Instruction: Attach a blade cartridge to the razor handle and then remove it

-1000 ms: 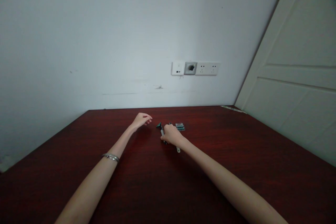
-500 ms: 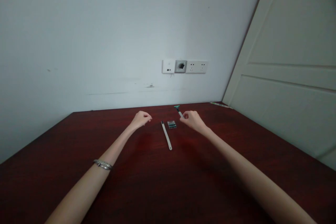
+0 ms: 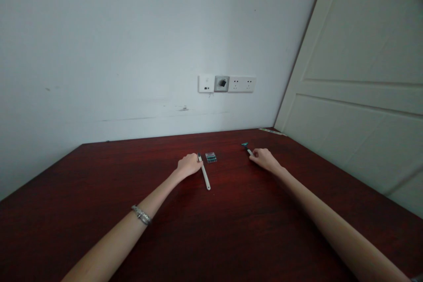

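Observation:
My left hand (image 3: pixel 189 165), fingers curled, touches the upper end of a white razor handle (image 3: pixel 205 177) that lies on the dark red table (image 3: pixel 211 229). Just right of that handle sits a small clear case of green blade cartridges (image 3: pixel 210 157). My right hand (image 3: pixel 263 158) is closed on a second razor (image 3: pixel 246 146) with a green head, low over the table to the right. A silver bracelet (image 3: pixel 141 214) circles my left wrist.
A white wall stands behind the table with a row of sockets (image 3: pixel 226 83). A white door (image 3: pixel 360 75) leans in at the right. A thin strip (image 3: pixel 271 131) lies at the table's far right corner.
My right hand picked up the green-headed razor and carried it to the right, lowering it toward the table. My left hand moved right onto the white handle. The view shifted.

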{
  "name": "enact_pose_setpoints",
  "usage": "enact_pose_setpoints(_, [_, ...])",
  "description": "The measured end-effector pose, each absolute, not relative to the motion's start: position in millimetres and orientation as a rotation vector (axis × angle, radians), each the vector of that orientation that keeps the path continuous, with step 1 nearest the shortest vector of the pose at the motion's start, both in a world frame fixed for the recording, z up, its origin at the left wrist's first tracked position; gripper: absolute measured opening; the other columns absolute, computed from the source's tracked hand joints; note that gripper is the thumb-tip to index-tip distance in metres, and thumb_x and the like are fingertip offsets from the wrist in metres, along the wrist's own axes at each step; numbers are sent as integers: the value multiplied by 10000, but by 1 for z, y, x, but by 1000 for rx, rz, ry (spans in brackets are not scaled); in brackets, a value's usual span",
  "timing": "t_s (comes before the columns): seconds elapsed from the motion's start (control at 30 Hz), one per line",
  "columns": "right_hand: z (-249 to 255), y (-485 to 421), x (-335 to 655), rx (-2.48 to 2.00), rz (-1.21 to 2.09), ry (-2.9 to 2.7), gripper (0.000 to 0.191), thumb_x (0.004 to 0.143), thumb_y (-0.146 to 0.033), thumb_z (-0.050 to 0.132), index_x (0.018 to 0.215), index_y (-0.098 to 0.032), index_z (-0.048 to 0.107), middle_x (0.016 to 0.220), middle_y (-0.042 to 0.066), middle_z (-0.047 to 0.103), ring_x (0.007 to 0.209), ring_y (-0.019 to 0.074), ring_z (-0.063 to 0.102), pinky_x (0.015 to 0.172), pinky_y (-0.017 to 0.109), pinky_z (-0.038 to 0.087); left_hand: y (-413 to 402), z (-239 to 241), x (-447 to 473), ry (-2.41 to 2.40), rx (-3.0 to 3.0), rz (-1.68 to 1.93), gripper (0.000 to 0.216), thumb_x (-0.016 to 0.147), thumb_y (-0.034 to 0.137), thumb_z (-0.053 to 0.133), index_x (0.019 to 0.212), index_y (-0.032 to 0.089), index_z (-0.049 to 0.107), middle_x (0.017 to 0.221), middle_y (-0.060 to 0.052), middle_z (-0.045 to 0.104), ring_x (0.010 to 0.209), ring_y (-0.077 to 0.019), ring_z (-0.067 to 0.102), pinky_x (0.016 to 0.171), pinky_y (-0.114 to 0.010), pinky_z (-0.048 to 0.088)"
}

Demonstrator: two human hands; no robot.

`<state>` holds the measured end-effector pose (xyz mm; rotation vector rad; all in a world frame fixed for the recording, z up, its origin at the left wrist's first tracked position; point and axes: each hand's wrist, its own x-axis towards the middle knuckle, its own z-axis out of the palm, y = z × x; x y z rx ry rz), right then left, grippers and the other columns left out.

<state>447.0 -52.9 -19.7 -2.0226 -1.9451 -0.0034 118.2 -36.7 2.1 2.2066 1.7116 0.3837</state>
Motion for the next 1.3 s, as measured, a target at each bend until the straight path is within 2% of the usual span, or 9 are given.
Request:
enact_pose_setpoints(0.1, [-23,-50,448,-2045,-8,-1946,259,777,-329,501,805,-147,683,802,119,702,766,220,647,643,240,383,-40,0,123,1722,2224,339,256,736,410,511,674,184,613,855,-158,675,839,-342,636,682,-396,448])
enact_pose_setpoints(0.37, [-24,-53,444,-2150,-12,-1896,259,796,-331,508,825,-146,686,824,139,697,793,242,651,647,250,382,-48,-3,134,1835,2286,221,303,777,432,455,803,208,657,912,-108,689,882,-291,644,713,-362,480])
enact_pose_setpoints(0.57, [-20,-60,437,-2171,-6,-1897,275,811,-343,504,861,-146,690,850,138,695,788,234,652,671,256,396,-51,-8,138,1839,2335,242,344,756,464,470,802,190,673,865,-122,694,840,-298,653,697,-366,483])
enact_pose_setpoints(0.9, [-4,-69,431,-2178,-125,-1854,385,834,-437,446,846,-138,688,834,160,688,809,265,654,659,288,417,-55,-6,139,1897,2324,261,278,729,349,487,800,158,675,853,-145,692,836,-293,654,671,-342,477])
enact_pose_setpoints(1.07, [15,-78,415,-2034,-189,-1881,320,834,-375,451,896,-168,687,812,124,697,785,241,654,658,274,422,-54,-2,134,1906,2297,345,260,717,357,501,738,163,674,807,-133,690,810,-296,655,650,-341,469])
enact_pose_setpoints(1.2, [23,-87,388,-1736,28,-1919,247,793,-302,499,852,-166,697,750,76,695,704,188,638,637,252,431,-55,11,135,1921,2282,452,276,734,383,489,663,182,665,766,-112,687,776,-284,654,627,-327,452])
enact_pose_setpoints(1.3, [23,-94,359,-1540,580,-1849,273,783,-320,505,881,-141,686,675,53,678,567,142,589,478,223,420,-56,25,142,1901,2284,574,294,758,402,475,661,198,663,774,-92,688,779,-262,649,628,-311,440])
